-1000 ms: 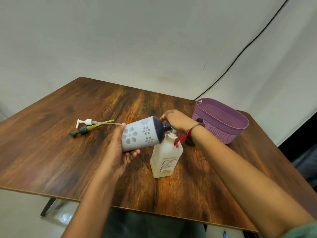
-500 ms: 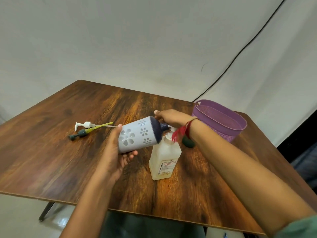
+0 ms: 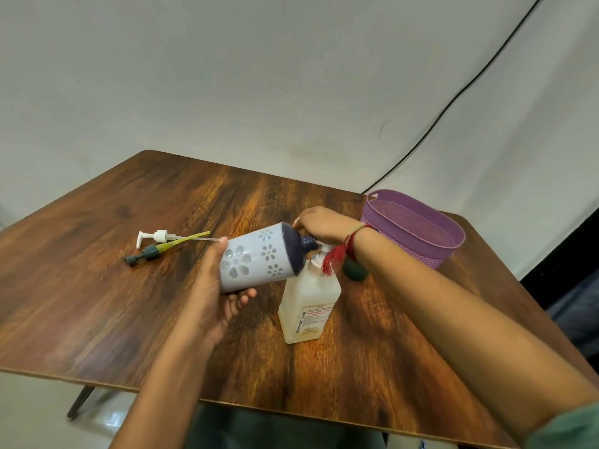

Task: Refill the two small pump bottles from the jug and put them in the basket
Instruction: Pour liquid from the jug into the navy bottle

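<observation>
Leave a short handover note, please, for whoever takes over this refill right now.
Left grip holds the flowered bottle by its base, tilted almost flat.
Right grip curls over its dark neck, right above the pale labelled bottle standing on the table.
White pump and dark pump lie loose at the table's left; the purple basket shows nothing inside.
Done: two pumps off. Left: finish the transfer, refit pumps, put bottles in the basket.
</observation>
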